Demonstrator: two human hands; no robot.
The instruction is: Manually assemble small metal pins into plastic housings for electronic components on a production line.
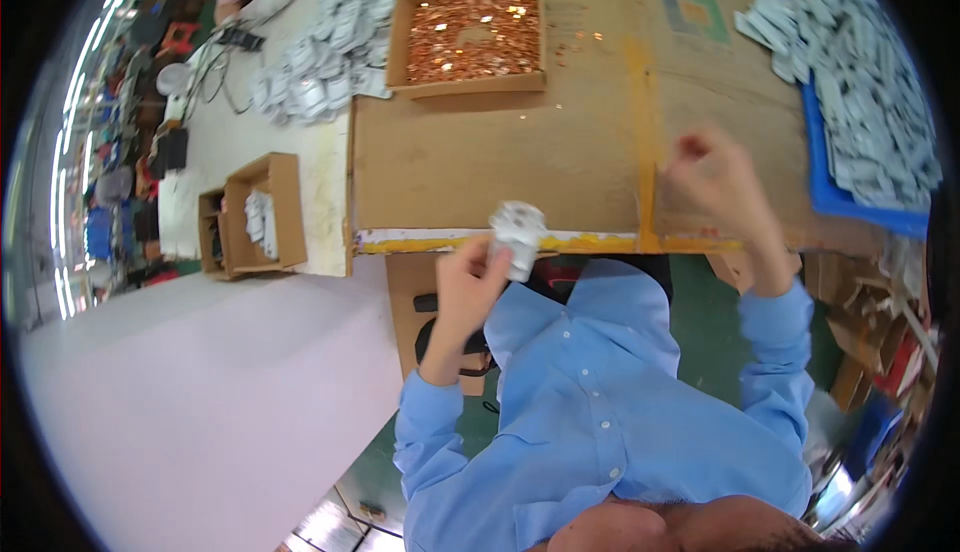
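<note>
Left grip (pixel 468 284) holding white plastic part (pixel 518 222), closing around its left side; part sitting just right of grip, hanging at front edge of bench (pixel 480 162). Right grip (pixel 718 174) hovering above bench, right of and farther ahead than left grip, curling inward; blur hiding whether it is holding anything, cannot tell. Cardboard box (pixel 470 85) standing well ahead of left grip, holding copper-coloured pieces (pixel 440 44). Blue tray (pixel 865 212) lying right of right grip, carrying heaped white parts (pixel 880 112). Small box (pixel 288 202) standing left of left grip.
</note>
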